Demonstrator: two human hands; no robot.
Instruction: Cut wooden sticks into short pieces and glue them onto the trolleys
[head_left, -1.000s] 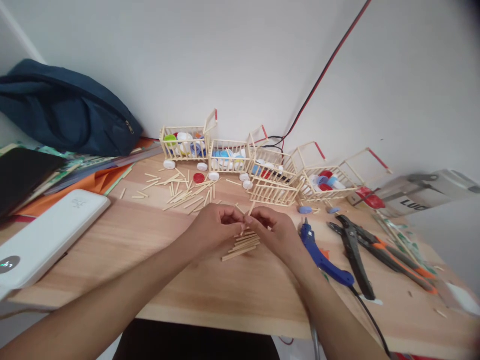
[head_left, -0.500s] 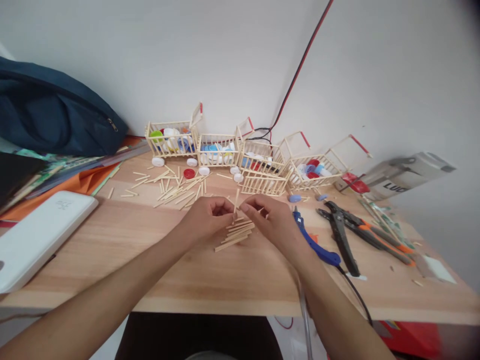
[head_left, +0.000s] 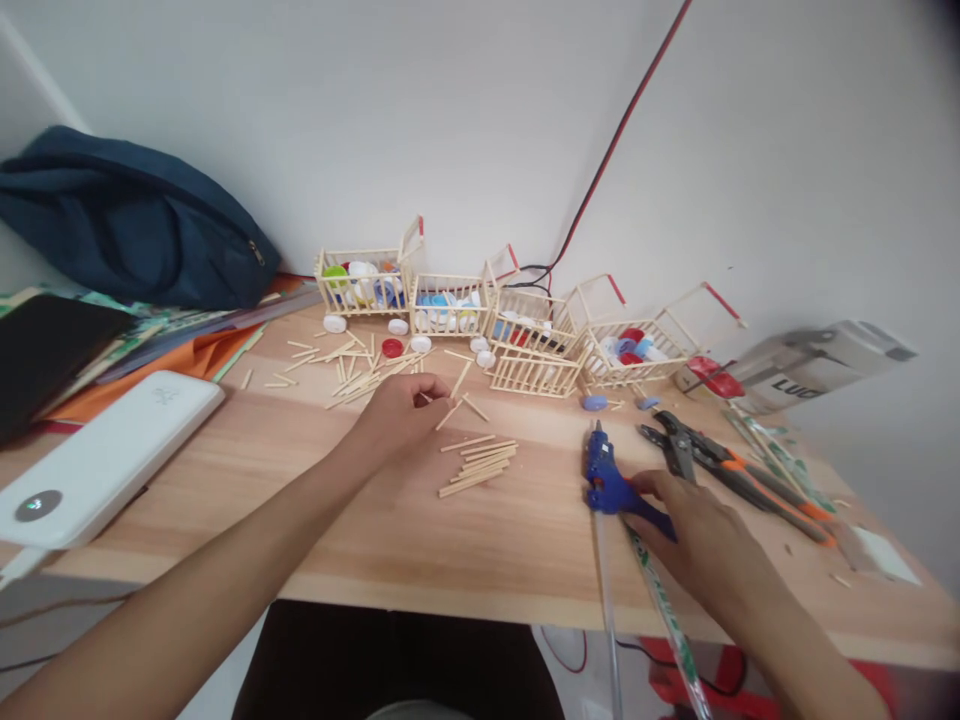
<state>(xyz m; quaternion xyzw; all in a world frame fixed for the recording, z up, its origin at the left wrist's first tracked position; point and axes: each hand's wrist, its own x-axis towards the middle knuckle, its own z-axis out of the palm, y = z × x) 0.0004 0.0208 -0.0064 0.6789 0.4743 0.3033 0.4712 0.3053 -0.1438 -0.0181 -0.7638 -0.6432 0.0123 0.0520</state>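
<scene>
My left hand (head_left: 401,413) rests on the wooden table (head_left: 315,510), fingers curled around a thin wooden stick (head_left: 458,382) that points up toward the far side. A small pile of cut sticks (head_left: 480,464) lies just right of it. My right hand (head_left: 694,530) lies over the handle of the blue glue gun (head_left: 609,478), fingers closing round it; a clear glue stick (head_left: 606,590) trails from the gun past the table edge. Behind stand several little stick-built carts (head_left: 457,305) filled with coloured bottle caps.
Loose sticks (head_left: 352,372) scatter near the carts. Black and orange pliers (head_left: 720,465) lie right of the glue gun. A white power bank (head_left: 105,450) sits at left, with a dark blue bag (head_left: 135,230), papers and a red cable (head_left: 622,130) on the wall.
My hands have parted. The right hand left the stick and moved right and nearer to me onto the glue gun. The left hand stayed by the stick pile, keeping one stick.
</scene>
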